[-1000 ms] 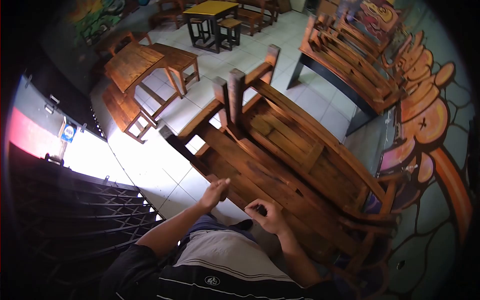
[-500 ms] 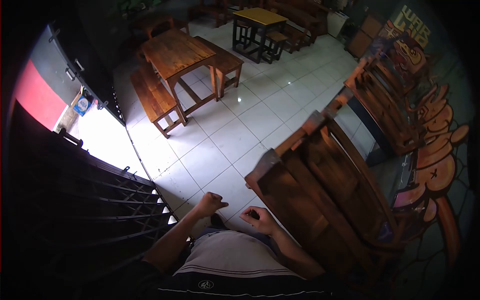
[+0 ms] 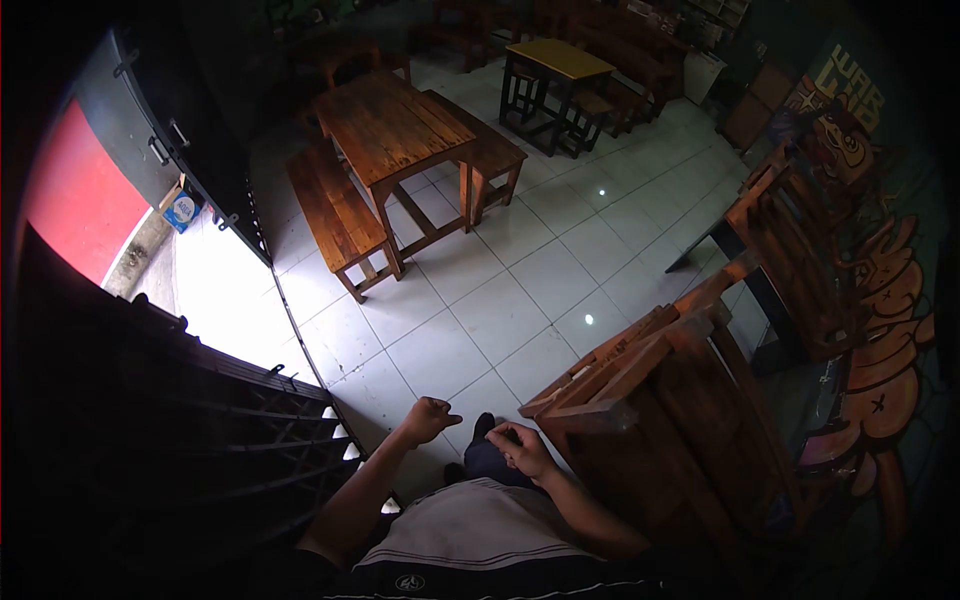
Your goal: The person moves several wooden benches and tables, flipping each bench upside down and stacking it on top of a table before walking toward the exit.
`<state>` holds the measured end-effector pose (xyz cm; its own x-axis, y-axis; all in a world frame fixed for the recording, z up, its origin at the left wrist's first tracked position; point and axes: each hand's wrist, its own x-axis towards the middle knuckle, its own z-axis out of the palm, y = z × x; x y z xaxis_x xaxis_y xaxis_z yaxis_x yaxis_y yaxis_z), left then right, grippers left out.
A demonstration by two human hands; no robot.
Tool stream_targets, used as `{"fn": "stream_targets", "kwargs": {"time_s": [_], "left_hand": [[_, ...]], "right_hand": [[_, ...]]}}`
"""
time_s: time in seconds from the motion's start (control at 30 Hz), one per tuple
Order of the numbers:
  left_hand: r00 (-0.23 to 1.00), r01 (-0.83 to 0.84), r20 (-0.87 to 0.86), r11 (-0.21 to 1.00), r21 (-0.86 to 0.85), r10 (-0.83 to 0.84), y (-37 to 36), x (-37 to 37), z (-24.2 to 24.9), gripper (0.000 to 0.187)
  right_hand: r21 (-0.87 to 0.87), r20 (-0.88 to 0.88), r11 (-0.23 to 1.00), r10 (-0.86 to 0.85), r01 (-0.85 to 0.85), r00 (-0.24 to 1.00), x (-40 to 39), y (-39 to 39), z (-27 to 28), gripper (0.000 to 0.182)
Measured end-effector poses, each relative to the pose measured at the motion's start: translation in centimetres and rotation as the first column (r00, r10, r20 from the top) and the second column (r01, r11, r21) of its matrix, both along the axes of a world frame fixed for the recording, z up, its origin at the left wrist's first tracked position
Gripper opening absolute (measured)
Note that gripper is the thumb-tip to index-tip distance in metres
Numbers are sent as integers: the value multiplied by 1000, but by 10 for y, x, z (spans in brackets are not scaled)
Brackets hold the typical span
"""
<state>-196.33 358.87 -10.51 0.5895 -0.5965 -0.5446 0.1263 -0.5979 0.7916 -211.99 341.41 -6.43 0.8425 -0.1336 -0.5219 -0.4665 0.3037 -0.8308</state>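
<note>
My left hand [image 3: 431, 420] is held in front of my body in a loose fist, thumb pointing right, with nothing seen in it. Beside it, apart by a small gap, my right hand [image 3: 522, 451] has its fingers curled in toward the thumb, and I see nothing in it either. Neither hand touches any furniture. Nearest to my right hand is a stack of brown wooden furniture [image 3: 660, 430], which stands on its side or end. Below the hands show my dark trouser leg and a dark shoe [image 3: 484, 425] on the white tiles.
Ahead stands a wooden table [image 3: 390, 115] with a bench [image 3: 335, 215] on its left and another behind. Farther back is a yellow-topped table [image 3: 560, 57] with stools. A dark folding metal gate [image 3: 230, 420] runs along the left, near a blue-and-white box [image 3: 181, 208]. Painted wall on the right.
The view has shifted, so the tables sit lower and farther right. My shoe and leg now show between the hands. The right hand's fingers have closed in more; the left stays a fist.
</note>
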Motion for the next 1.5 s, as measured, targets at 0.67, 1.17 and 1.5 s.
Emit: {"fn": "stream_targets", "kwargs": {"time_s": [0.67, 1.17, 1.5], "left_hand": [[562, 625, 41, 456, 634, -826, 257, 99, -234, 48], [340, 390, 298, 422, 818, -892, 125, 434, -176, 24], [596, 509, 231, 584, 632, -769, 76, 373, -166, 24]], "right_hand": [[82, -125, 815, -562, 573, 818, 152, -30, -17, 20], [87, -38, 755, -649, 650, 760, 291, -1, 1, 16], [33, -293, 914, -377, 404, 878, 377, -67, -25, 17]]}}
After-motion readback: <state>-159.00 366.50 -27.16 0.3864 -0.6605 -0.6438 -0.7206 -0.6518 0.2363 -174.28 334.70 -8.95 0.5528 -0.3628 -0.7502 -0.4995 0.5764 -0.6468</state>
